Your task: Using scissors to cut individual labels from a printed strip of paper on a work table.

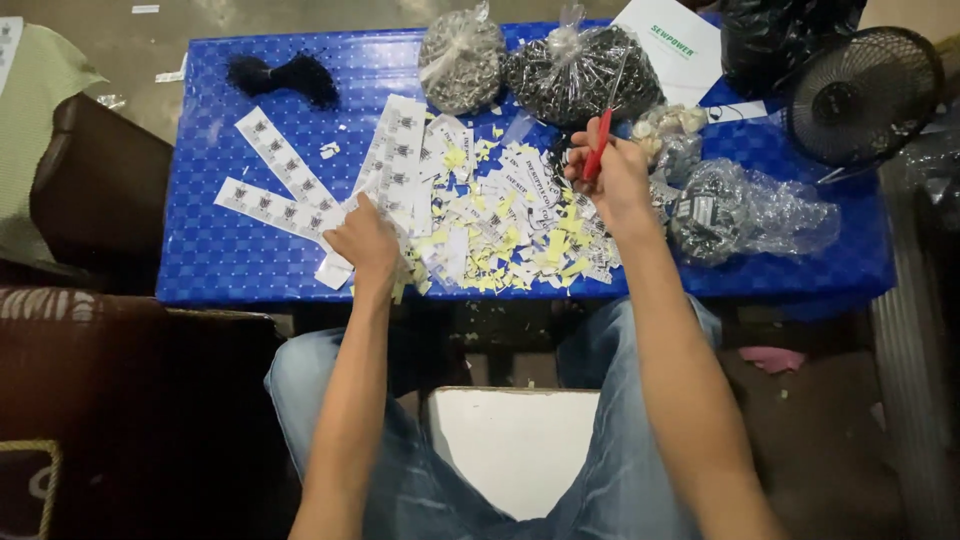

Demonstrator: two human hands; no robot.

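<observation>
Red-handled scissors (600, 140) held upright in right hand (612, 180), fingers closed round the handles, blades pointing up and away over the table's far half. Whether blades stood apart or together: could not tell. Left hand (365, 240) pressed down on the near end of a white label strip (385, 165), fingers curled over it near the table's front edge; exact pinch hidden by the knuckles. More label strips (275, 175) fanned out to the left of that hand. Heap of cut white and yellow paper scraps (500, 240) spread between the two hands. All of it on a blue table (210, 255). Further back: two clear bags of small dark metal parts (520, 65), a black tuft (280, 75) at far left. To the right, a crumpled clear plastic bag (750, 210) and a small black fan (865, 95).
</observation>
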